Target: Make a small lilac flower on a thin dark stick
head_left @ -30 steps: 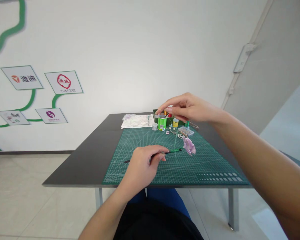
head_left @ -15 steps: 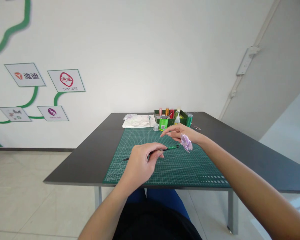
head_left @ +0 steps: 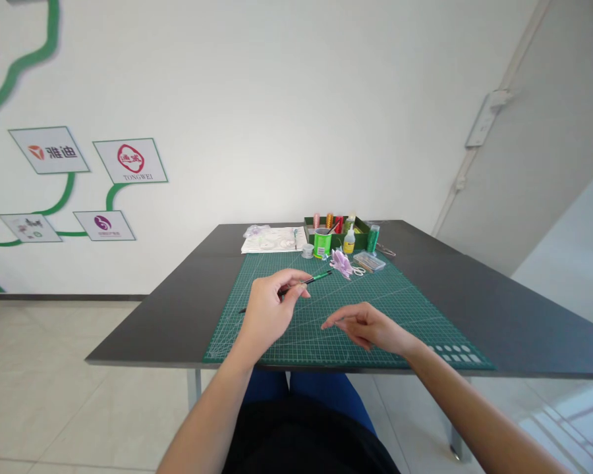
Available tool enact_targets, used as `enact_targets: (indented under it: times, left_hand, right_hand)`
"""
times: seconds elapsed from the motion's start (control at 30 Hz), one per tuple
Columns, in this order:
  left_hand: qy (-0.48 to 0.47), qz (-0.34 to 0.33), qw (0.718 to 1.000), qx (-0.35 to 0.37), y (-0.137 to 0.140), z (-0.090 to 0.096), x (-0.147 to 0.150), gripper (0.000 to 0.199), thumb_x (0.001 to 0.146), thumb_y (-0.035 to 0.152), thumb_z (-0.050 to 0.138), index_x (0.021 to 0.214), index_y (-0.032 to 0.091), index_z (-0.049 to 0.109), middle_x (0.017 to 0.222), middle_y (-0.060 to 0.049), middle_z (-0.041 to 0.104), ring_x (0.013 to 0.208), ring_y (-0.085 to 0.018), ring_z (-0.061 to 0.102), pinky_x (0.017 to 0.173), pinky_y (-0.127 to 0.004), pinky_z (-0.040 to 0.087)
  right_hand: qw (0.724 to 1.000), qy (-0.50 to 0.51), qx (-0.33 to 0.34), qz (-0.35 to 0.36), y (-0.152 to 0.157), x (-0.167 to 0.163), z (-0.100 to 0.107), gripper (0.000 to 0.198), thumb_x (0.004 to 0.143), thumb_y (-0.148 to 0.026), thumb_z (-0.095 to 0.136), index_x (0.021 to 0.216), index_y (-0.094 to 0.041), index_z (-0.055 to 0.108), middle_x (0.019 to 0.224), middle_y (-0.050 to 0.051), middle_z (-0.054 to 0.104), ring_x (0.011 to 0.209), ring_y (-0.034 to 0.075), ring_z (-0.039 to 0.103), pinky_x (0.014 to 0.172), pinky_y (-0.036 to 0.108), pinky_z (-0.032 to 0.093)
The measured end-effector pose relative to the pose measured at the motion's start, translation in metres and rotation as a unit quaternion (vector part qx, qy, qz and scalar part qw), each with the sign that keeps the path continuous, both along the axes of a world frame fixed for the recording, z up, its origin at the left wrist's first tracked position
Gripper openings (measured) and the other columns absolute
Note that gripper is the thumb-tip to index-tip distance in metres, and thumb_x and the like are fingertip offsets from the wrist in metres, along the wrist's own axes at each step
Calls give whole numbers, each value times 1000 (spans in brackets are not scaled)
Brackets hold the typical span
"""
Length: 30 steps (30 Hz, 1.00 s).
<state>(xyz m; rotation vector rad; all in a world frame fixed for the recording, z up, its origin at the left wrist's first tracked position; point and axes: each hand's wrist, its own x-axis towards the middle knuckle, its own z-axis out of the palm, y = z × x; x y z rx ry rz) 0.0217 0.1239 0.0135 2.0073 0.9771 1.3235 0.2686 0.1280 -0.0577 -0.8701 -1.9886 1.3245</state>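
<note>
Left hand (head_left: 268, 311) has its fingers pinched around a thin green-wrapped stem (head_left: 306, 282), purple flower (head_left: 341, 262) at the tip well beyond them. Right hand (head_left: 368, 326) hovers loosely open, holding nothing (1-handed grip), so the flower end could sag onto the cutting mat (head_left: 415, 309).

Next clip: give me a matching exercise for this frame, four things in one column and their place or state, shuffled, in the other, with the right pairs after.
Things:
1. left hand
2. right hand
3. purple flower
4. green can

Place or state:
A. stands at the far edge of the cutting mat, in front of the green tray
B. pinches a thin green-tipped stem
C. holds nothing, fingers loosely curled over the near part of the mat
D. sits at the far tip of the stem, near the scissors

Pairs: 1-B, 2-C, 3-D, 4-A
</note>
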Motion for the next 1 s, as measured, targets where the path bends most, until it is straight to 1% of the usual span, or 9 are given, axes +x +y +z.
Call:
enact_targets:
  times: [0.1,0.2,0.3,0.43,0.53,0.63,0.7,1.0]
  left_hand:
    - [-3,-11,1000,-9,9,-5,6,27,92,17,59,114,16,75,77,-4,78,71,-16,72,66,-24,53]
    - [-5,-9,1000,-10,16,-10,13,27,92,16,58,111,15,76,77,-4,78,70,-16,72,67,-24,53]
    - [-6,1,1000,-7,19,-14,16,27,91,15,57,109,15,77,78,-4,78,71,-16,73,68,-25,54]
    - [1,27,1000,-1,14,-20,14,27,92,15,57,109,17,78,80,-4,79,73,-17,72,67,-24,54]
    - [16,25,1000,-3,3,-21,13,27,93,14,57,108,18,78,82,-4,79,75,-17,73,72,-25,55]
    - [32,19,999,7,-8,-19,14,26,95,15,56,107,19,78,83,-3,78,78,-17,73,78,-27,55]
    - [37,18,999,14,-12,-18,14,26,96,16,55,107,20,78,83,-3,78,79,-17,72,80,-28,55]
    - [71,23,996,43,-18,-17,19,29,98,16,51,112,21,76,83,-3,75,78,-17,70,73,-26,52]
  right_hand:
    - [1000,11,14,-24,-2,2,-9,39,102,-42,54,115,-12,74,42,-9,42,37,7,35,44,21,29]
    - [998,23,16,-58,4,4,-19,41,101,-43,54,115,-10,74,42,-9,42,36,7,34,44,21,28]
    - [994,53,3,-96,8,1,-31,43,100,-45,55,116,-9,73,42,-9,42,36,7,33,43,22,25]
    - [982,118,-15,-146,-1,-12,-50,48,98,-50,57,116,-9,73,41,-9,42,35,7,30,42,22,23]
    - [975,145,-22,-167,-13,-21,-60,49,97,-53,57,115,-9,73,41,-9,41,34,7,29,40,21,22]
    - [971,156,-12,-180,-21,-26,-64,49,97,-53,57,113,-10,73,41,-8,41,34,7,31,39,21,24]
    - [969,160,-2,-187,-23,-26,-65,48,97,-52,57,112,-10,73,41,-8,41,34,7,31,39,21,25]
    - [969,154,7,-191,-23,-26,-61,46,97,-52,57,113,-12,75,41,-8,41,35,8,32,39,22,27]
